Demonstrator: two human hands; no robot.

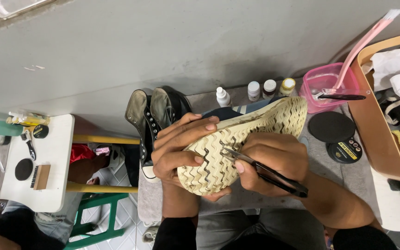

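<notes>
Cream shoe sole (pixel 241 148) with dirty zigzag grooves, turned upward at frame centre, left hand (pixel 177 148) clasped round its heel end at nine o'clock, right hand (pixel 274 162) pinching black tweezers (pixel 265 171), tips in a groove, black high-top sneakers (pixel 156 120) at ten o'clock.

**A grey wall, a small side counter and tiled floor**

A plain grey wall (pixel 209 41) fills the upper view under even, soft light. At left stands a small white counter (pixel 54 185) on yellow rails (pixel 103 139), beside a green stool (pixel 100 217). Pale tiled floor (pixel 126 222) shows beneath. A tan bin (pixel 371 134) sits right.
</notes>
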